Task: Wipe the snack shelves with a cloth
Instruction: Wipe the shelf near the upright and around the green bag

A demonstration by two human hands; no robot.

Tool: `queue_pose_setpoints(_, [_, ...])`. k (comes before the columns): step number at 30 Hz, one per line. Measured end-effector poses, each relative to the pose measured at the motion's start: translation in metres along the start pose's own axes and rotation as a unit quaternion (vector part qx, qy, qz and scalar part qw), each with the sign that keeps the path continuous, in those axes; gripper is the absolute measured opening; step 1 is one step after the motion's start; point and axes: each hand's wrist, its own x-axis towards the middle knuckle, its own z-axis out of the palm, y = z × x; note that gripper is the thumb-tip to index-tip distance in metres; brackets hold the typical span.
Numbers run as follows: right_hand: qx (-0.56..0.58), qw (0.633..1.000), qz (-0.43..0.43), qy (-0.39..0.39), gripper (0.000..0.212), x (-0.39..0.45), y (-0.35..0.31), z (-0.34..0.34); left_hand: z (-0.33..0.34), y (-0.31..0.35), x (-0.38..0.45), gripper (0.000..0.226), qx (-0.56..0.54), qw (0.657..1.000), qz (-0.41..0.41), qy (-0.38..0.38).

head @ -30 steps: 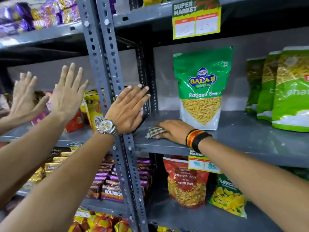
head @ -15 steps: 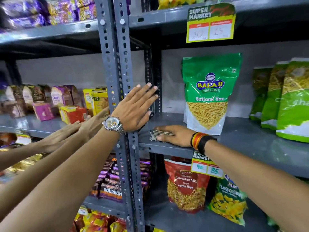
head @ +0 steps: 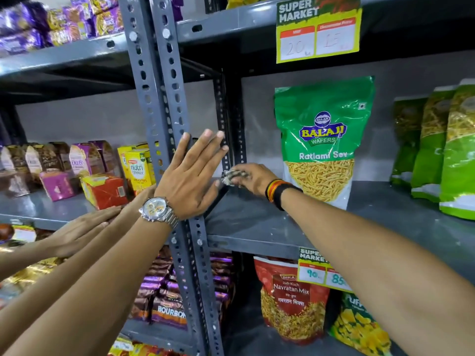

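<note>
Cloth at the shelf's back corner
Right hand (head: 253, 177) bunches the checked cloth (head: 230, 176) on the grey shelf (head: 257, 217); left hand (head: 189, 179) lies spread on the upright (head: 164, 104).

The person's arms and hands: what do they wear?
Both forearms are bare, with no sleeves and no gloves. The left hand has a silver metal watch with a pale dial on the wrist. The right hand has red, yellow and black bands on the wrist.

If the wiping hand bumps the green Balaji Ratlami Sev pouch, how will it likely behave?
The Ratlami Sev pouch stands tall on a narrow base, so it would probably tip rather than slide. Its creased, glossy film suggests it is light and would crumple. The right hand with the cloth is beside it.
</note>
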Motion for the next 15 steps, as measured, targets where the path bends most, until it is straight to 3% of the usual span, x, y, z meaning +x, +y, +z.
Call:
queue_pose_setpoints(11, [-0.089, 0.991, 0.092, -0.04, 0.032, 0.082, 0.071, 0.03, 0.012, -0.002, -0.007, 0.062, 0.013, 0.999, 0.021, 0.027])
queue_pose_setpoints(15, [-0.093, 0.989, 0.092, -0.072, 0.033, 0.08, 0.067, 0.035, 0.01, 0.001, -0.007, 0.061, 0.01, 0.999, 0.017, 0.031])
